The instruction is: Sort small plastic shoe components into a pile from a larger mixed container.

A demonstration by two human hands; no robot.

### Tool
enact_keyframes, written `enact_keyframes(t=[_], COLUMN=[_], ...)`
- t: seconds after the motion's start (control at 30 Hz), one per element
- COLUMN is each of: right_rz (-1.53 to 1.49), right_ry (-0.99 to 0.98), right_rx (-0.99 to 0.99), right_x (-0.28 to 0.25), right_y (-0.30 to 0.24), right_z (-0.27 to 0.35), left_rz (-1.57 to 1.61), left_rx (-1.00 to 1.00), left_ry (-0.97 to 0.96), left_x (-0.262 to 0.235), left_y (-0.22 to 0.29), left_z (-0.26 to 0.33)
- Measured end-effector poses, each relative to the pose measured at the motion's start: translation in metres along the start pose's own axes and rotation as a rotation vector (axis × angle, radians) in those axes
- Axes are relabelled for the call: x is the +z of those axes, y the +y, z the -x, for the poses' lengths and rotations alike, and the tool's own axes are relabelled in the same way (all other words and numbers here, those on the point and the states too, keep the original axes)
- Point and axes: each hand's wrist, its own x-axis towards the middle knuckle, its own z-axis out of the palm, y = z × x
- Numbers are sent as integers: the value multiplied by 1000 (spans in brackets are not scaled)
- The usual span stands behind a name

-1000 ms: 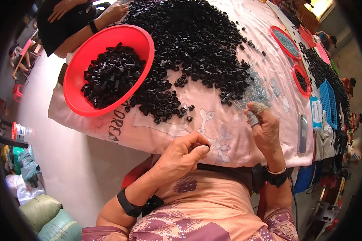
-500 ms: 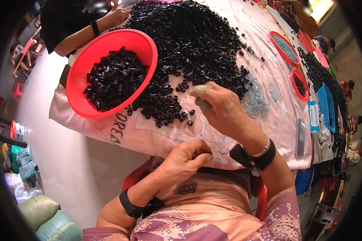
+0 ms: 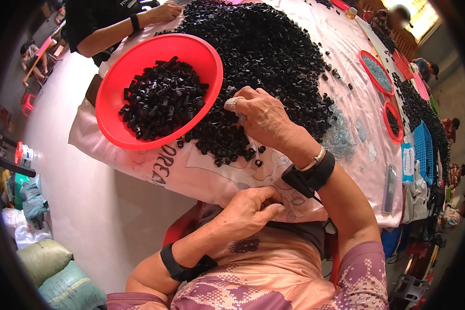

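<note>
Centrally, the right hand [image 3: 261,116] is laid with curled fingers on the heap of small black plastic parts [image 3: 266,57], just at 3 o'clock of the red bowl [image 3: 120,134]; the left hand [image 3: 248,206] is clenched at the cloth's [image 3: 212,175] 6 o'clock edge

Red bowl [image 3: 113,111] and black parts heap [image 3: 274,46] hem bare cloth [image 3: 274,173] nearby.
</note>
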Motion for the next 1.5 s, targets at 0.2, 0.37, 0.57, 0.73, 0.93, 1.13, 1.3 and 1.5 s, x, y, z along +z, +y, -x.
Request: enact_keyframes(t=[0.2, 0.37, 0.57, 0.73, 0.93, 1.13, 1.3, 1.5], right_rz=[98, 10, -16, 46, 91, 153, 124, 83], right_ry=[-97, -63, 7, -71, -9, -47, -11, 73], right_rx=[71, 126, 90, 99, 27, 76, 98, 149], right_x=[-11, -27, -23, -25, -32, -49, -56, -48], right_y=[-2, 9, 9, 11, 8, 5, 1, 1], right_z=[1, 22, 6, 14, 47, 96, 111, 91], left_rz=[-43, -62, -38, -71, -125, -124, -25, -49], left_rx=[-14, 42, 31, 34, 53, 8, -73, -48], left_ry=[-4, 17, -13, -2, -6, -29, -44, -34], left_x=[-2, 1, 0, 0, -2, -2, 0, 0], left_y=[1, -6, -9, -3, 0, -1, 3, 2], left_z=[2, 2, 0, 2, 3, 1, 2, 2])
